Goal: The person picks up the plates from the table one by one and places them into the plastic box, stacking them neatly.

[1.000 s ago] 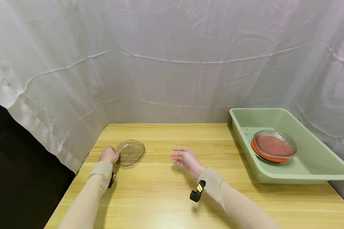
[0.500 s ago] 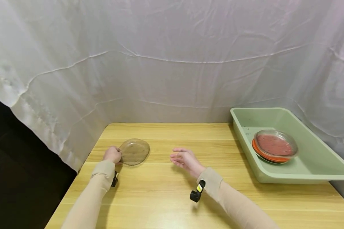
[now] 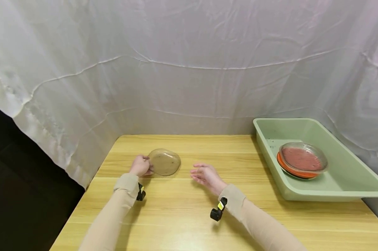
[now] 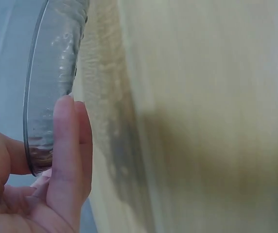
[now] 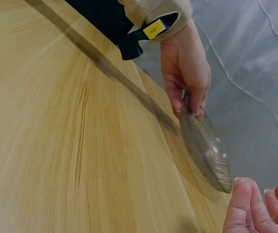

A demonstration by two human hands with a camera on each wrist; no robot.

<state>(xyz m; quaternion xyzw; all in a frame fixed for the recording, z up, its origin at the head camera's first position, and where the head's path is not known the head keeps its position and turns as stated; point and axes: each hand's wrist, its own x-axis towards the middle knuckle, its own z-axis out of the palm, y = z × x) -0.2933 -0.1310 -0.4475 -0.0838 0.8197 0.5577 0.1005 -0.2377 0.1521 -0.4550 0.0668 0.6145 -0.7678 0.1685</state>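
A clear glass plate [image 3: 165, 162] is held just over the wooden table by my left hand [image 3: 140, 166], which pinches its left rim. In the left wrist view the thumb lies on one side of the glass plate [image 4: 49, 87] and the fingers on the other. My right hand [image 3: 207, 177] hovers to the right of the plate, holding nothing, its fingers loosely bent. The right wrist view shows the plate [image 5: 204, 150] tilted, its far edge close to the right fingertips [image 5: 242, 187].
A green plastic basin [image 3: 333, 197] stands at the right of the wooden table [image 3: 176, 216]. Inside it, a clear glass dish [image 3: 303, 158] lies on a stack of orange plates [image 3: 294, 171]. Grey curtain cloth [image 3: 189, 87] hangs behind the table.
My left hand has carried the glass plate to the right and slightly away, closer to the right hand. The right hand has shifted only a little rightward.
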